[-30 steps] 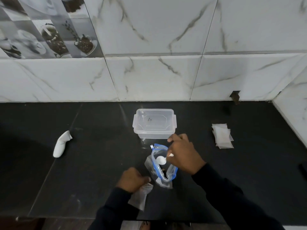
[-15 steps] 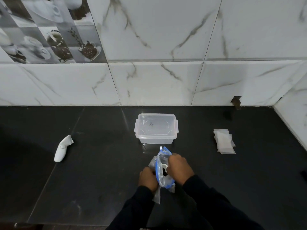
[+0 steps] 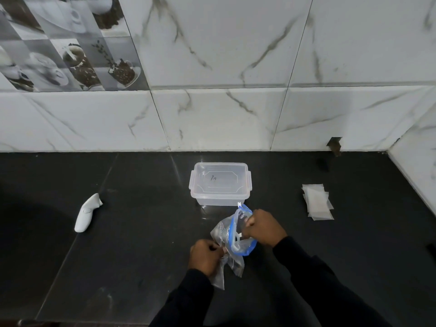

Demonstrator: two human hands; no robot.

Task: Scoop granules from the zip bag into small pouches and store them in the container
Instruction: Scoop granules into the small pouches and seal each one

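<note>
Right grip [image 3: 264, 228] clasped white spoon [image 3: 240, 236] inside zip bag [image 3: 221, 228]; left grip [image 3: 205, 257] pinched small pouch [image 3: 218, 277], just down-left of spoon.

Long dark sleeves cover both arms down to the wrists.

On the counter [image 3: 141, 244], the container [image 3: 220, 184] stands toward the back edge. The bag [image 3: 230, 232] lies just before it, with the spoon [image 3: 240, 236] inside and a pouch [image 3: 218, 276] at its near left. Spare pouches [image 3: 317, 201] lie toward the right edge, a curved object [image 3: 87, 212] toward the left.
</note>
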